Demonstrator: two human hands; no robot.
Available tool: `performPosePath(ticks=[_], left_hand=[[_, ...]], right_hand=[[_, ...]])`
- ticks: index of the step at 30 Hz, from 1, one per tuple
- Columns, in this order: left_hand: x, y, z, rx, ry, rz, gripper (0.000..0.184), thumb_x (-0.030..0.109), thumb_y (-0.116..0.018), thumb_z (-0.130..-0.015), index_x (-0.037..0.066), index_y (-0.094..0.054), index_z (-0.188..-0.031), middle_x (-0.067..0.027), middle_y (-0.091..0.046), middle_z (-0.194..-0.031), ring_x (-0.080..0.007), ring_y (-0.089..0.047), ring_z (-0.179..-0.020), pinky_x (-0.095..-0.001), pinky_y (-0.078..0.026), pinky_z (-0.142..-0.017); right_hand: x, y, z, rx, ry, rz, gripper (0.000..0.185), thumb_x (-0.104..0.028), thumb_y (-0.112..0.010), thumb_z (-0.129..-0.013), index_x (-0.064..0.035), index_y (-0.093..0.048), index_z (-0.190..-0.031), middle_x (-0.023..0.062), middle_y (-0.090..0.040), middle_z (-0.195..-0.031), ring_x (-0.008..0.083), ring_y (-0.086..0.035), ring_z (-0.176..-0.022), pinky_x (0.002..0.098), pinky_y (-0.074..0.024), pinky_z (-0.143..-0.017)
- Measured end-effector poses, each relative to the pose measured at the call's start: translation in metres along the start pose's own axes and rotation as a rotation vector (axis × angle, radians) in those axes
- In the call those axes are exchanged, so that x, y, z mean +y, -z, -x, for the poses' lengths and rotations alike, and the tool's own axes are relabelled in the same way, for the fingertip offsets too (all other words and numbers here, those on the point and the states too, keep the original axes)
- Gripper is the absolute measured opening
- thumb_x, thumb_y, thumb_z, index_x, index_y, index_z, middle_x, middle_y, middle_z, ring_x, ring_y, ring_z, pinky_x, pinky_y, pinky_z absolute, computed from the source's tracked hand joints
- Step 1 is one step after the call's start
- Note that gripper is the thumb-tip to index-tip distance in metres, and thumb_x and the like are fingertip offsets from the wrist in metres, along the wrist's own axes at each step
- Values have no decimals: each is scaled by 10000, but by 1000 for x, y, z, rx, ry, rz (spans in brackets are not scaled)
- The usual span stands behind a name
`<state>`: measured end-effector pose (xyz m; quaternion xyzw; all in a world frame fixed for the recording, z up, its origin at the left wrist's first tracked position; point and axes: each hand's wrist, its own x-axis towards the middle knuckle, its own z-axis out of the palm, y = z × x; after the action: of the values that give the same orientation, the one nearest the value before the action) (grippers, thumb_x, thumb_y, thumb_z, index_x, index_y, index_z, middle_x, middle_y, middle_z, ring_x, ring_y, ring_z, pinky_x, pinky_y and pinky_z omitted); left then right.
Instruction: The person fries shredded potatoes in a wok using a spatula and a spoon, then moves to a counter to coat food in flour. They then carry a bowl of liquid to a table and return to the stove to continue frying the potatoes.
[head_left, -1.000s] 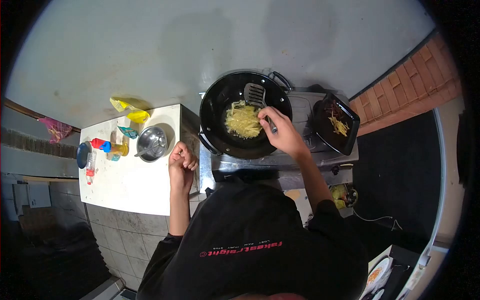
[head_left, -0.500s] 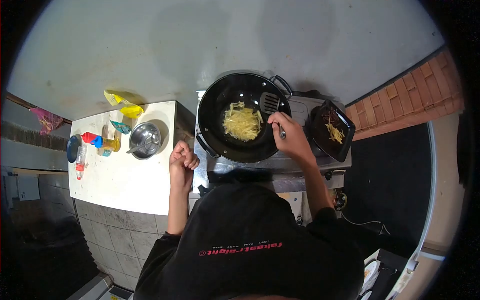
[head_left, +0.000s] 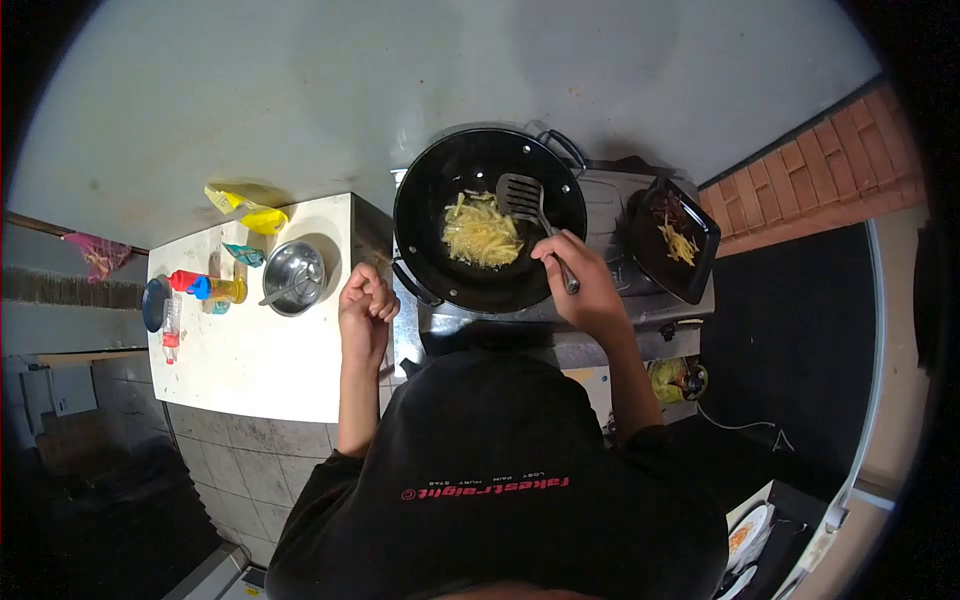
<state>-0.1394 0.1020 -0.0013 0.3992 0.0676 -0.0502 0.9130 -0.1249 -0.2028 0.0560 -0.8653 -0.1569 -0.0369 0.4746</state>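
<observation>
My right hand (head_left: 582, 283) grips the handle of a slotted spatula (head_left: 521, 196), whose dark blade is over the right side of the black wok (head_left: 430, 180). Pale yellow strips, like cut potato (head_left: 480, 232), lie in a heap in the middle of the wok, with small bubbles around them. The blade is beside the heap's upper right edge; whether it touches the strips I cannot tell. My left hand (head_left: 368, 305) is curled into a loose fist left of the wok's lower left handle (head_left: 415, 284), and nothing shows in its fingers.
A black tray (head_left: 690, 275) with fried strips (head_left: 679, 244) stands right of the wok on the stove (head_left: 600, 225). To the left, a white table (head_left: 290, 370) bears a metal bowl (head_left: 296, 262) with a spoon, bottles (head_left: 222, 289) and a yellow packet (head_left: 262, 219).
The spatula blade has moved left toward the strips, and my right hand has shifted slightly with it. My left hand stays curled. The whole view has tilted a little.
</observation>
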Motion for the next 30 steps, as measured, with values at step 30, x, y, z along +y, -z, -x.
performPosePath(ticks=[30], left_hand=[[-25,-40,-6,-351,212,-4,215,-96,-417,-752,73,-441,-881,40,-320,-539,-67,-267,-462,-268,-241,-509]], right_hand=[[22,-23,70,283,-309,-656,146,-117,-574,-1001,-3,-665,-1007,49,-646,-935,88,-592,-723,232,-475,-640]])
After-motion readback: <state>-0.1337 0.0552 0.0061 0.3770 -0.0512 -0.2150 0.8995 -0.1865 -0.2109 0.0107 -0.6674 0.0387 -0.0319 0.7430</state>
